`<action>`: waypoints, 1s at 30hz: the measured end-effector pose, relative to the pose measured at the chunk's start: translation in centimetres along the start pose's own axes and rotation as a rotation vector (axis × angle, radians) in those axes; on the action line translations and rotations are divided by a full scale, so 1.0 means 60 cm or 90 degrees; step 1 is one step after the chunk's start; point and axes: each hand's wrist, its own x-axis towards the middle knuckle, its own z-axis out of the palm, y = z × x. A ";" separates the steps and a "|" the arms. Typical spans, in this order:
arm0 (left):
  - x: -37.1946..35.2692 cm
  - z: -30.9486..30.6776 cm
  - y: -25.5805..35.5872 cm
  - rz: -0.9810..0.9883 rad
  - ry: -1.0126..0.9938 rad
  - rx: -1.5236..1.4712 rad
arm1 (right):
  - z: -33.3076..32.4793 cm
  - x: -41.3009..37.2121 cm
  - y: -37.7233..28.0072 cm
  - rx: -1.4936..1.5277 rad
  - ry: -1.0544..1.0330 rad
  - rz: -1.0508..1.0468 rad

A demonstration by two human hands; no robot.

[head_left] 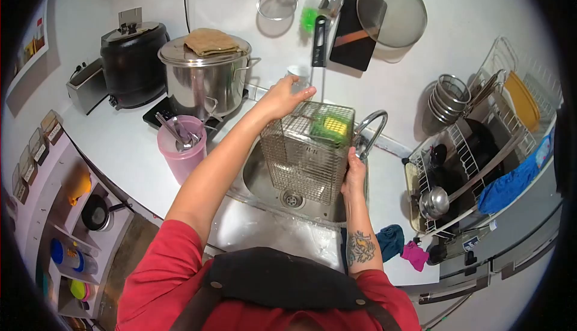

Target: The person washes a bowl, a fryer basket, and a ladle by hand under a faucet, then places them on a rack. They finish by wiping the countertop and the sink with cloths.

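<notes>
Between my hands a wire mesh basket (306, 156) is held tilted over the metal sink (255, 177). My left hand (287, 98) rests at the basket's upper left edge, thumb and fingers partly spread around the rim. On the right side, my right hand (354, 174) grips the basket's side, its fingers partly hidden behind the mesh. A yellow and green sponge (333, 126) shows at the basket's upper right; whether it lies inside or behind the mesh is unclear. The curved faucet (377, 120) stands just right of the basket.
Left of the sink are a pink container (180, 156) with utensils, a large lidded pot (204, 78) and a black cooker (135, 60). A dish rack (457, 156) stands at the right, near teal and magenta cloths (415, 254). Strainers (393, 12) hang on the wall.
</notes>
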 end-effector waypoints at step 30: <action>-0.879 -0.191 -0.438 -0.747 -0.492 0.052 | 0.314 0.224 -0.307 0.128 -0.026 -0.100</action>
